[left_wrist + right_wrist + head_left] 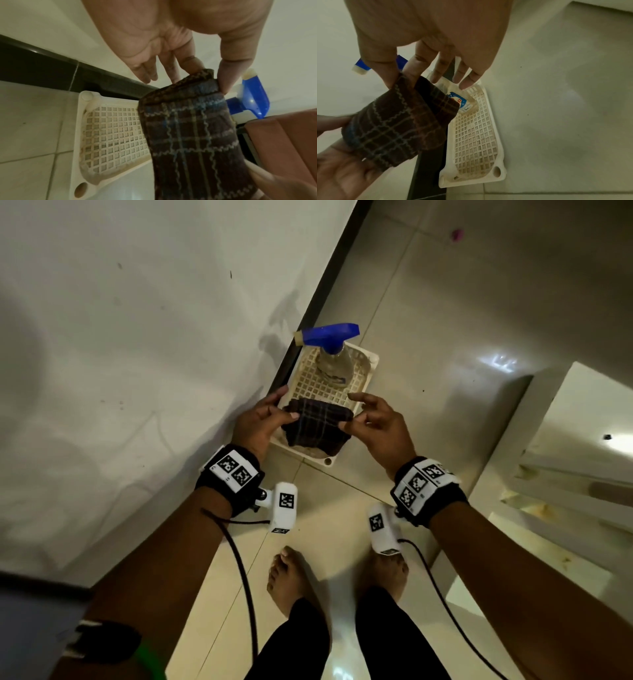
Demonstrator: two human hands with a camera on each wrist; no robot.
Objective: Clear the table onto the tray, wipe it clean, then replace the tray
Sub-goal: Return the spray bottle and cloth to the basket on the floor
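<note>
A dark brown checked cloth (317, 424) (188, 135) (393, 128) hangs folded between both hands, just above the near end of a cream lattice tray (329, 462) (75, 135) (471, 182). The tray lies on the tiled floor against the wall. My left hand (291, 416) (211, 75) pinches the cloth's left edge between thumb and forefinger. My right hand (346, 424) (399, 75) pinches the right edge, its other fingers spread. A clear spray bottle (334, 364) (255, 97) (458, 101) with a blue trigger head stands in the tray's far end.
A white wall (137, 337) with black skirting (308, 313) runs along the tray's left side. White furniture (565, 457) stands to the right. My bare feet (291, 577) are on the shiny floor tiles behind the tray, and cables trail from both wrists.
</note>
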